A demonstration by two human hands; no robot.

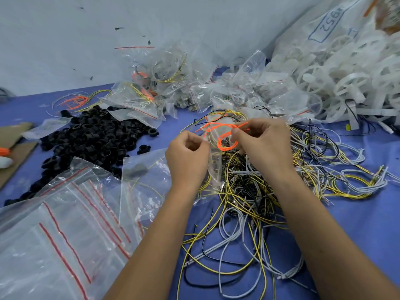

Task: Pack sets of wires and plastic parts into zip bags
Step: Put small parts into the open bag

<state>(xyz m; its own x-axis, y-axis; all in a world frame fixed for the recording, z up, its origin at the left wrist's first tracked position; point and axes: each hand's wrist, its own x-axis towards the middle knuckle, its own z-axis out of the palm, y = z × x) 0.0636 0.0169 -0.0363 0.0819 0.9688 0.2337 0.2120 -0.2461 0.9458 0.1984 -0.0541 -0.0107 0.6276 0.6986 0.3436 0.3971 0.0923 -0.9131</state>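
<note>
Blue desk [357, 224], both hands raised over its middle. Left hand [187, 158] pinched closed on the mouth of a small clear zip bag [215, 167], which hangs down from the fingers; contents hard to make out through the film. Right hand [263, 146] pinched closed on a looped orange wire [225, 141], held at the bag's mouth; whether the loop is partly inside cannot be told.

Under and to the right of the hands: loose tangle of yellow, white and black wires [249, 204], spreading to the near edge.

Near left: stack of empty zip bags [65, 224] with red seal strips, cut off by the frame. Just right of it, one bag [142, 176] holding a dark part and a yellow wire.

Far middle: heap of filled bags [164, 83], yellow and orange wires showing inside.

Left: pile of black plastic rings [95, 137]. Far right: large sack [337, 29] spilling white plastic parts [337, 83]; print on it partly cut off.
</note>
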